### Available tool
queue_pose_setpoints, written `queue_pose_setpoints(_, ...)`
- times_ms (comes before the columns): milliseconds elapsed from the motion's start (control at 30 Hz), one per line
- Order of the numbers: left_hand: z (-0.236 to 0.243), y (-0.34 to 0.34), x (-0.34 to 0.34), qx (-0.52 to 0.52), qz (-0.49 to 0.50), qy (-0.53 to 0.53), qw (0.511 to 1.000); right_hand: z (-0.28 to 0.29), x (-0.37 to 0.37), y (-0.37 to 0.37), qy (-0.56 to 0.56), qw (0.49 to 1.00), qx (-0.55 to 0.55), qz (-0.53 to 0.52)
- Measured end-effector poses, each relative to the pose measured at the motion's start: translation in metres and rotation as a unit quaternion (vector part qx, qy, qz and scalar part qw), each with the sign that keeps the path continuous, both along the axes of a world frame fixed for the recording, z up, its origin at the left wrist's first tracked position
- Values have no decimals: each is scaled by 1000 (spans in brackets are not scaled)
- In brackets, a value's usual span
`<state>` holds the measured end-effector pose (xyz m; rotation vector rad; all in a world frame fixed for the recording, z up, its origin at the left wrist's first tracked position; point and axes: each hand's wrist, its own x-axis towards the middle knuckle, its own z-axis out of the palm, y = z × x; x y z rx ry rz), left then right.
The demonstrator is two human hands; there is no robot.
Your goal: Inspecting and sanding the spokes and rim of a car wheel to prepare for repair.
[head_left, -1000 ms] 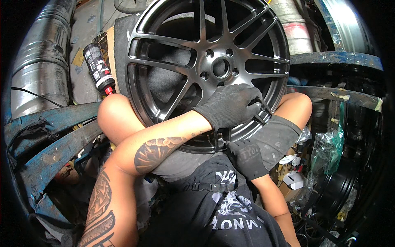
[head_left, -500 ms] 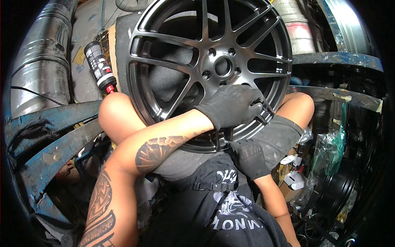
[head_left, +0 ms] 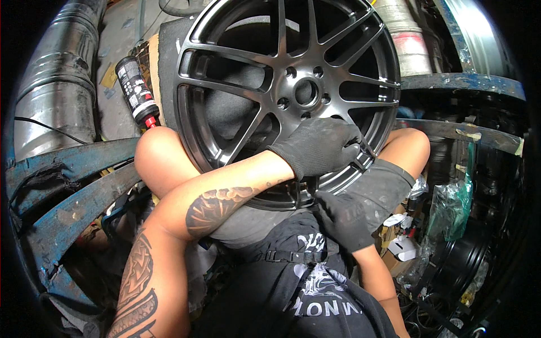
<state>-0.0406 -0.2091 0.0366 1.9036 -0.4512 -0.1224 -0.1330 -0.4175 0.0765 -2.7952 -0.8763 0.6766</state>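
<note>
A large black alloy wheel [head_left: 293, 127] with split spokes leans across my lap, its bolt holes and centre bore facing up. My left hand [head_left: 324, 147], in a black knit glove, reaches across the lower spokes. Its fingers curl round a spoke at the wheel's lower right. Just below, by the near edge of the rim, is my right hand [head_left: 344, 221], gloved in black too. The fingers of that hand are bent closed; whatever they hold, if anything, is hidden.
Dark padding [head_left: 169, 73] lies behind the wheel. A black bottle with a red cap [head_left: 137, 93] rests by my left knee. Worn blue metal bars [head_left: 84, 205] flank me, with a silver drum [head_left: 56, 79] at left. Clear plastic wrap [head_left: 448, 211] hangs at right.
My right hand has turned at the wrist and shifted slightly along the near rim edge. My left hand and the wheel look nearly still.
</note>
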Motion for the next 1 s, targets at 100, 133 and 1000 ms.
queue_pose_setpoints(100,2,0,3,0,-12,11,1000,-7,-5,-12,19,1000,-20,9)
queue_pose_setpoints(133,0,0,2,2,-14,12,1000,-7,-7,-13,16,999,-35,34)
queue_pose_setpoints(1000,-3,1,-1,9,-6,2,1000,-4,4,6,19,1000,-11,19)
